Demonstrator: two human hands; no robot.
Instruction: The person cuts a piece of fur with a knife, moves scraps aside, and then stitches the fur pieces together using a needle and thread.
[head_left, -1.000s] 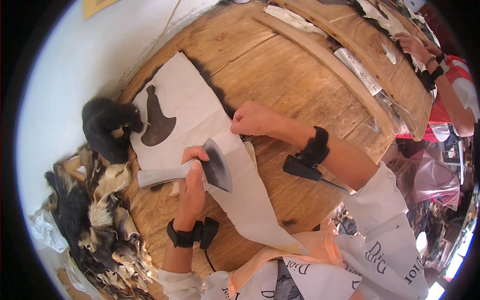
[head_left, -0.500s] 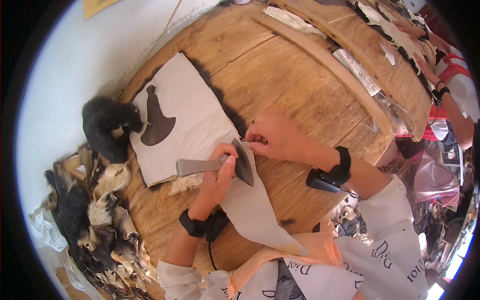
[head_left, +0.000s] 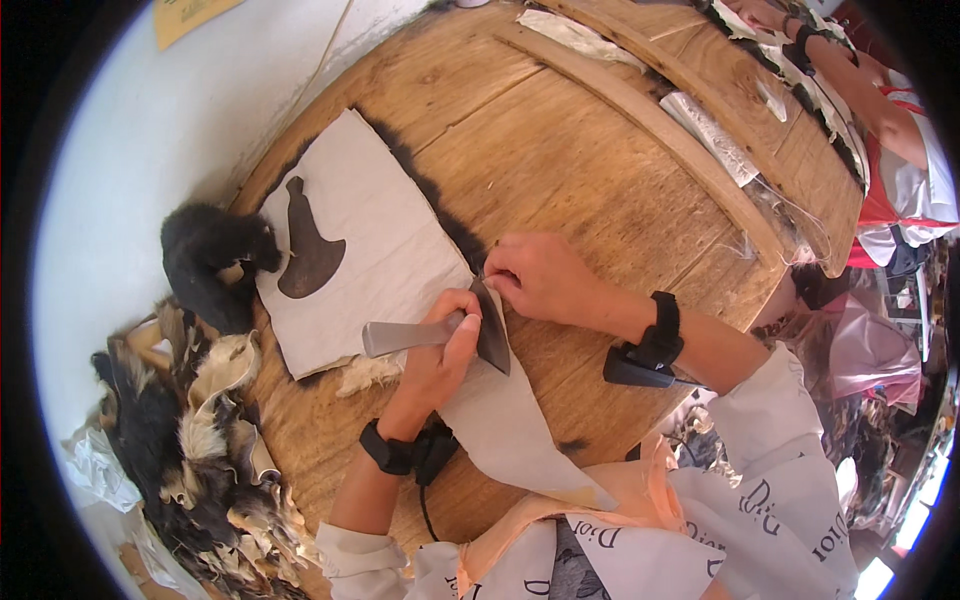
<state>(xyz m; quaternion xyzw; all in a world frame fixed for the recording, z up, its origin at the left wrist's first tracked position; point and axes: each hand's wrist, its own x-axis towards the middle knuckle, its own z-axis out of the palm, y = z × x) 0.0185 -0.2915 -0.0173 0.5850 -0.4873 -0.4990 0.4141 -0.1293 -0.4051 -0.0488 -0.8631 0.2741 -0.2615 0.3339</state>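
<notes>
My left hand (head_left: 440, 358) is closed round a grey metal half-moon knife (head_left: 490, 335), its handle sticking out to the left and its curved blade standing at the inner edge of a pale hide strip (head_left: 503, 410). The strip hangs from the table toward my lap. Just beyond the blade, my right hand (head_left: 545, 280) pinches the edge of the hide with thumb and finger; the exact grip is partly hidden. To the left lies a stack of white-backed fur pelts (head_left: 385, 200) with black fur along its edge. A second, dark half-moon knife (head_left: 312, 250) lies flat on it.
A black fur piece (head_left: 205, 260) touches the stack's left side. Fur scraps (head_left: 200, 430) are heaped beside the wall. Wooden strips (head_left: 650, 125) and a rolled white bundle (head_left: 710, 138) lie across the table (head_left: 560, 170). A co-worker's arm (head_left: 880, 115) works on another hide at far right.
My right hand has shifted slightly left, closer to the blade. My left hand and the knife have moved a little right and down. The co-worker's arms have moved farther up.
</notes>
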